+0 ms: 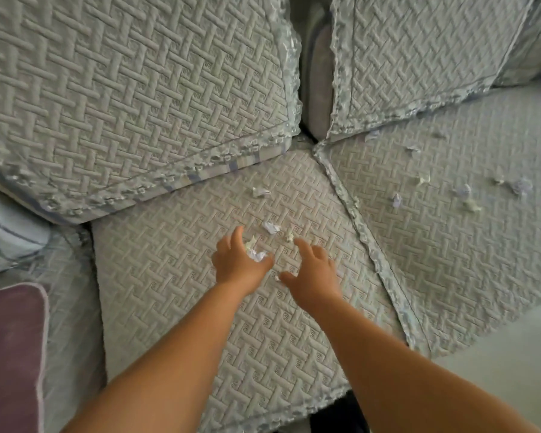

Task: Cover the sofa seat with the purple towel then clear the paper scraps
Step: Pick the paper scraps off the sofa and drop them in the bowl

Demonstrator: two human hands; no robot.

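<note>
Crumpled paper scraps (270, 228): light, soft; pinch individually. Left hand (239, 265) cupped around 1 scrap (257, 255); right hand (314, 278) spread, empty.

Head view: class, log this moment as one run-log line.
phase: clearing scraps | left hand: holds paper scraps | right hand: open, reaching | purple towel: far left | right seat cushion: scraps remain

Paper scraps (270, 228) on middle seat cushion (175, 276), more on right cushion (450, 245), towel (10, 354) far left.
</note>
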